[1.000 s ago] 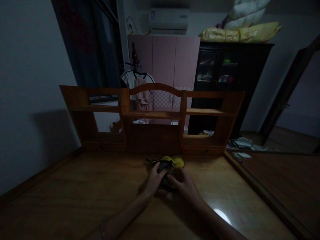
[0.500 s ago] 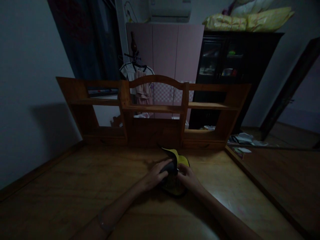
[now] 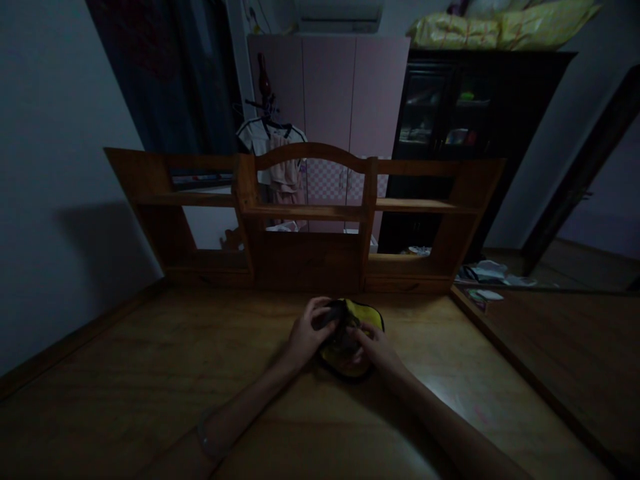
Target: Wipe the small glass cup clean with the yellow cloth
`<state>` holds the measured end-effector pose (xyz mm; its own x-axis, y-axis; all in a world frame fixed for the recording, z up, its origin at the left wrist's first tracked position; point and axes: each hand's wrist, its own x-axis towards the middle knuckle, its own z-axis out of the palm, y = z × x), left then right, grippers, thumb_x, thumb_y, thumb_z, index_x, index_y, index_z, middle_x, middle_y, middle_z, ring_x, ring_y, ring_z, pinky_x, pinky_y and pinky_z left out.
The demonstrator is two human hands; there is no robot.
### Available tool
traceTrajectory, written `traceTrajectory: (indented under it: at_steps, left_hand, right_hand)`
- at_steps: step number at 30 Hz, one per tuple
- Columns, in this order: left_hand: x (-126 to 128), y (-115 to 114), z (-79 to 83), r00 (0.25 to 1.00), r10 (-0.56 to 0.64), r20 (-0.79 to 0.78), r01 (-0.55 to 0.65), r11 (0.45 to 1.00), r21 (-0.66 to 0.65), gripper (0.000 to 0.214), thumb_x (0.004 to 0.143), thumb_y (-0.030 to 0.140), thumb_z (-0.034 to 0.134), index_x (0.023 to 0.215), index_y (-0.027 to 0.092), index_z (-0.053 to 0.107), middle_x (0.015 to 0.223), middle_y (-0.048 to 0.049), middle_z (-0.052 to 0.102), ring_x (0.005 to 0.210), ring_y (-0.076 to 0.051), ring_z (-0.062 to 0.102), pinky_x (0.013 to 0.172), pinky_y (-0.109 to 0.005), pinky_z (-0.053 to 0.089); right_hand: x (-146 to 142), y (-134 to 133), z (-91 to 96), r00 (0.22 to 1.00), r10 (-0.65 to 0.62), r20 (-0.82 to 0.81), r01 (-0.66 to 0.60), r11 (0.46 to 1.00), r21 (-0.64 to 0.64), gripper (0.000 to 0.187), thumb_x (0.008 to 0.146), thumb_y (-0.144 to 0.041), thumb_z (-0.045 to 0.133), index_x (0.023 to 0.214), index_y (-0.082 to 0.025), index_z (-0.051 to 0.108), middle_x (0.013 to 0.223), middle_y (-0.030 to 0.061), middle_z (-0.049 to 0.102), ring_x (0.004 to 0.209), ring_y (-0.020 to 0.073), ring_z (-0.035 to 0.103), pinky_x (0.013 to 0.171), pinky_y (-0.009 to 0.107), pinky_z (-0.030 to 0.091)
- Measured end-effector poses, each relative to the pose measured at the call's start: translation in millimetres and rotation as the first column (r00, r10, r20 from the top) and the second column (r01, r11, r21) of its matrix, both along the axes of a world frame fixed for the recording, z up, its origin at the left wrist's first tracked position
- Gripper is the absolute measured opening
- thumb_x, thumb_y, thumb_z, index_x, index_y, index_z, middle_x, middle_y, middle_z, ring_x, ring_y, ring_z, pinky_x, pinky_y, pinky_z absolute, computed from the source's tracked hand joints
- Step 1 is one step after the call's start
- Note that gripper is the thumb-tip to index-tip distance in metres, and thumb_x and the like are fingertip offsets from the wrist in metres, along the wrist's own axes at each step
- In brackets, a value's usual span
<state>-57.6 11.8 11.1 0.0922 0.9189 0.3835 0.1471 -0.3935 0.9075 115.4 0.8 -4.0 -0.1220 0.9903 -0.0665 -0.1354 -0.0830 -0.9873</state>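
Observation:
On the wooden desk lies a yellow pouch [image 3: 371, 316] with black edging, opened out with its yellow inside facing up. My left hand [image 3: 309, 333] is closed around a dark flap on the pouch's left side, thumb on the near face. From the right, my right hand [image 3: 374, 344] reaches over the pouch, thumb and fingertips pinched together at its middle. Dim light hides what those fingertips pinch. Dark, indistinct contents or folds show between the two hands.
A wooden shelf unit [image 3: 310, 212] with small drawers stands along the desk's [image 3: 240, 387] far edge. Raised wooden rims border the desk left and right. Beyond are a pink wardrobe [image 3: 327, 100], hanging clothes [image 3: 273, 137] and a black cabinet [image 3: 493, 120].
The yellow flap that stood up is now folded down leftward under my left hand, whose fingers have moved up over it. My right hand stays near the pouch's middle. The view has tilted slightly down.

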Motion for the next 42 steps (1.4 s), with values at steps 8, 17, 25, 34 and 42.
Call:
traceTrajectory:
  at_steps: [8,17,25,34,42]
  left_hand:
    - [0,-1,-0.4,0.986,-0.117,-0.120,0.111,0.993,-0.049,0.034,0.087,0.039,0.061,0.114,0.018,0.067,0.113,-0.0071,0.070,0.105,-0.024,0.064,0.093,-0.032,0.048]
    - [0,5,-10.7,0.969,-0.042,-0.243,0.039,0.999,-0.018,0.037,0.082,0.016,0.058,0.118,0.020,0.066,0.115,-0.0041,0.070,0.107,-0.021,0.064,0.094,-0.030,0.047]
    - [-5,-5,-2.5,0.897,0.152,-0.416,-0.150,0.988,0.038,0.021,0.079,0.020,0.064,0.096,0.027,0.075,0.094,-0.0012,0.075,0.088,-0.023,0.069,0.081,-0.028,0.049]
    - [-4,-6,-4.5,0.975,0.130,-0.179,-0.127,0.991,0.028,0.016,0.081,0.038,0.066,0.080,0.024,0.075,0.077,-0.0028,0.072,0.072,-0.021,0.065,0.068,-0.026,0.045]
    - [0,9,-17.7,0.948,0.034,0.315,0.083,0.932,-0.352,0.058,0.079,0.064,0.060,0.096,0.010,0.070,0.084,-0.0091,0.073,0.076,-0.022,0.068,0.070,-0.030,0.051]
  right_hand:
    - [1,-8,10.1,0.992,0.094,0.084,-0.090,0.995,-0.044,0.042,0.074,-0.056,0.067,0.093,-0.019,0.058,0.048,-0.0016,0.065,0.037,0.0199,0.063,0.034,0.024,0.046]
    - [1,-11,12.4,0.980,0.146,0.137,-0.138,0.988,-0.066,0.042,0.076,-0.056,0.066,0.092,-0.017,0.061,0.047,-0.0014,0.065,0.039,0.0190,0.064,0.035,0.022,0.047]
    - [2,-11,10.7,0.969,0.192,0.157,-0.183,0.980,-0.073,0.046,0.073,-0.051,0.071,0.101,-0.016,0.060,0.058,0.0030,0.072,0.041,0.0195,0.066,0.035,0.021,0.045]
    - [4,-12,13.3,0.985,0.134,0.109,-0.127,0.989,-0.070,0.040,0.079,-0.055,0.062,0.088,-0.017,0.067,0.048,0.0029,0.066,0.036,0.0203,0.062,0.033,0.026,0.044]
    - [7,-1,-5.7,0.994,0.049,-0.095,-0.058,0.993,-0.099,0.042,0.080,-0.057,0.059,0.078,-0.016,0.068,0.049,0.0000,0.063,0.034,0.0140,0.055,0.034,0.023,0.044]
